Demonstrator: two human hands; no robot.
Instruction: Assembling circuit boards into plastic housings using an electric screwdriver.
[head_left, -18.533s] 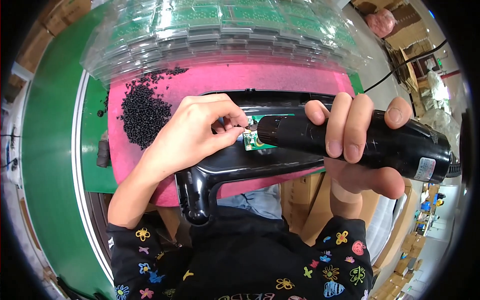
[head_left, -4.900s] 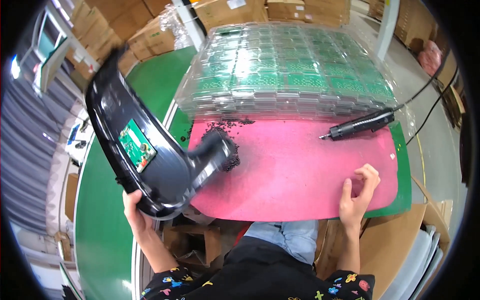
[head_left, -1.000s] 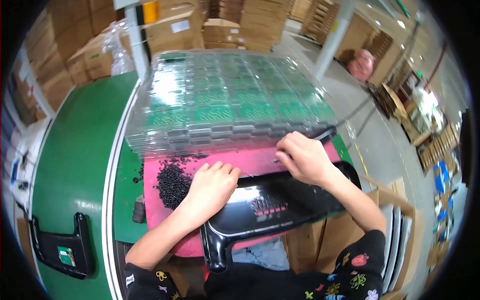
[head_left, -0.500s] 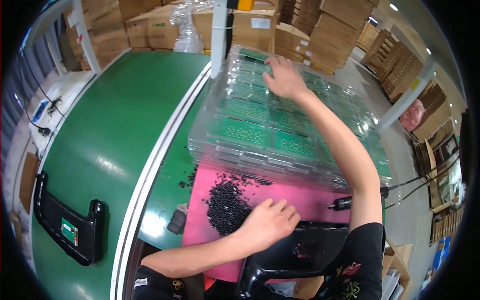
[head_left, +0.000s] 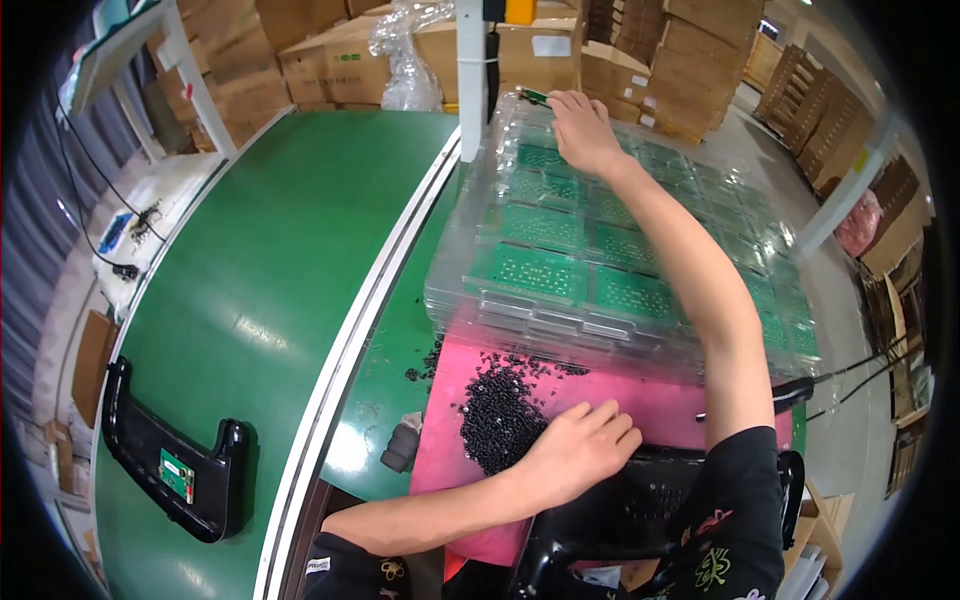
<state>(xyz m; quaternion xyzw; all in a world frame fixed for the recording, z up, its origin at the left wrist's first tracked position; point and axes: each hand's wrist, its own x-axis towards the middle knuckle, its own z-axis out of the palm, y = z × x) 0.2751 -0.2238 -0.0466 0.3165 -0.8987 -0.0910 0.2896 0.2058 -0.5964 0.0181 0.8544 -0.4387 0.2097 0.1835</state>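
Note:
My right hand (head_left: 590,132) reaches to the far left corner of a stack of clear plastic trays (head_left: 470,300). Its fingers are closed on the edge of a green circuit board (head_left: 534,97), which is tilted up off the top tray. More green circuit boards (head_left: 541,272) lie in that tray's compartments. My left hand (head_left: 585,445) is by the upper edge of a black plastic housing (head_left: 640,490), its fingers curled in; whatever they may hold is hidden. Beside it, a heap of small black screws (head_left: 497,420) lies on a pink mat (head_left: 455,380).
A similar black housing (head_left: 160,465) with a small green board lies on the green conveyor belt (head_left: 290,230) at left. A black electric screwdriver (head_left: 790,393) is partly behind my right forearm. A white post (head_left: 472,80) stands by the trays. Cardboard boxes (head_left: 340,70) are stacked behind.
My right hand has taken hold of the corner board and raised it from its compartment. My left hand stays by the black housing. The whole view has shifted, moving the scene rightward.

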